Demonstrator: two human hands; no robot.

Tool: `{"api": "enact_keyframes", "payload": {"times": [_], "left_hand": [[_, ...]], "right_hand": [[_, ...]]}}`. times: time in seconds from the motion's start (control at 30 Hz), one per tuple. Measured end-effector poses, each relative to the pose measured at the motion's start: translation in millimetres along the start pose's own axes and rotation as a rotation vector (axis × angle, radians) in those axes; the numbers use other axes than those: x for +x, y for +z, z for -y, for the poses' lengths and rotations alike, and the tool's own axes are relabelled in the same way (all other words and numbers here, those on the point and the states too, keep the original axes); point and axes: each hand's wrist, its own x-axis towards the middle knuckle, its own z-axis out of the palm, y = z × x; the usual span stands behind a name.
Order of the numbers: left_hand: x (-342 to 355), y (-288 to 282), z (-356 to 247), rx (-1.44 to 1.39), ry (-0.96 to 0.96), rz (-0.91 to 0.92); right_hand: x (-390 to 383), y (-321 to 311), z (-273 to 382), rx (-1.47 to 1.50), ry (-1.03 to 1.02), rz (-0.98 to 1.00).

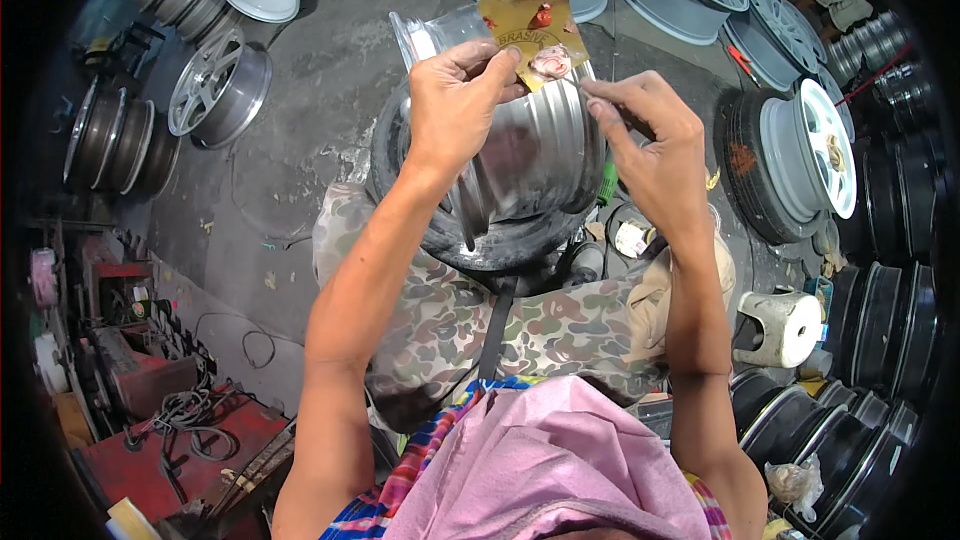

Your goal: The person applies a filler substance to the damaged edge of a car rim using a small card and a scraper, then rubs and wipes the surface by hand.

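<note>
Yellow sheet (528, 0) with red dabs (543, 16) and pale pink dab (550, 63): held over silver wheel rim (530, 150). Gripped at lower left edge between thumb and fingers of left hand (455, 105). Just beside lower right corner: right hand (655, 140), thumb and forefinger nearly together; cannot tell whether gripping anything thin. Beneath wheel rim: dark tyre (475, 252), just beyond camouflage trousers (430, 325). To the right: white spoked wheel (828, 135); to the left: grey spoked wheel (245, 90).

1 wht stool (760, 315) nr blk rims (885, 318), R; red box (118, 462) w/ cable (186, 412), L.
</note>
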Motion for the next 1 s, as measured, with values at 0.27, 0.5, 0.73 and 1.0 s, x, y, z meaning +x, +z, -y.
{"api": "enact_keyframes", "payload": {"times": [0.27, 0.5, 0.73, 1.0], "left_hand": [[0.5, 2.1, -0.4, 0.018, 0.004, 0.002], [2.6, -3.9, -2.5, 0.002, 0.017, 0.047], [6.6, -11.1, -6.3, -0.122, -0.039, 0.082], [5.3, -11.8, -1.9, -0.092, 0.031, -0.021]], "right_hand": [[1.9, -7.9, 4.9, -0.031, 0.048, 0.006], [2.1, -8.7, 0.3, 0.042, 0.082, 0.066], [-2.6, -6.7, -27.7, 0.412, 0.356, 0.089], [-11.7, 17.5, -20.4, 0.563, 0.466, 0.219]]}}
